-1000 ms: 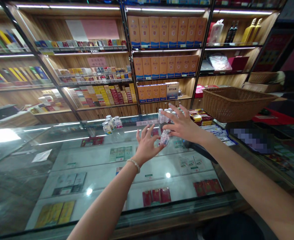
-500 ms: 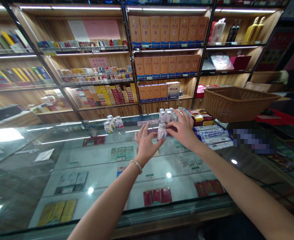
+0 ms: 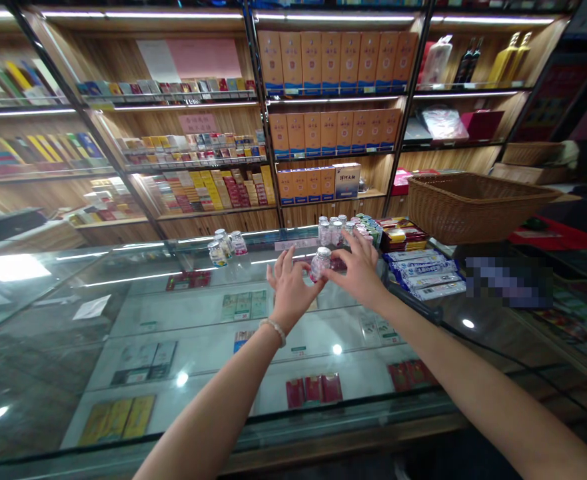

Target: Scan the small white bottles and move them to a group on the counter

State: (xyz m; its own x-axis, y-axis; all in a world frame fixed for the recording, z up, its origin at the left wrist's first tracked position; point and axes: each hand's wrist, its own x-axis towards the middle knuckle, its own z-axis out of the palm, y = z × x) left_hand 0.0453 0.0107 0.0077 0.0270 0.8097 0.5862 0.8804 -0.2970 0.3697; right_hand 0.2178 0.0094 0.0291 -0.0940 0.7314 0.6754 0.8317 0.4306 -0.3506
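Between my hands, a small clear jar (image 3: 320, 261) with a silvery lid and pinkish contents is pinched above the glass counter (image 3: 198, 373). My left hand (image 3: 293, 283) grips its left side between thumb and forefinger, the other fingers raised. On the opposite side my right hand (image 3: 358, 270) has thumb and forefinger at the jar, its remaining fingers curved beyond. Just behind stands a group of similar jars (image 3: 330, 230), partly covered by my right fingers. Another few small jars (image 3: 226, 247) are grouped farther left on the glass.
Wrapped packs in blue and white (image 3: 426, 272) lie to the right, before a wicker basket (image 3: 473, 207). A dark handled object (image 3: 418, 303) with a cable lies under my right forearm. Flat packets (image 3: 314, 390) show beneath the glass. Stocked shelves (image 3: 330, 97) line the back.
My right hand has come down and slightly nearer, its fingers lower around the jar. The held jar has shifted slightly left and stands clearer of the group behind.
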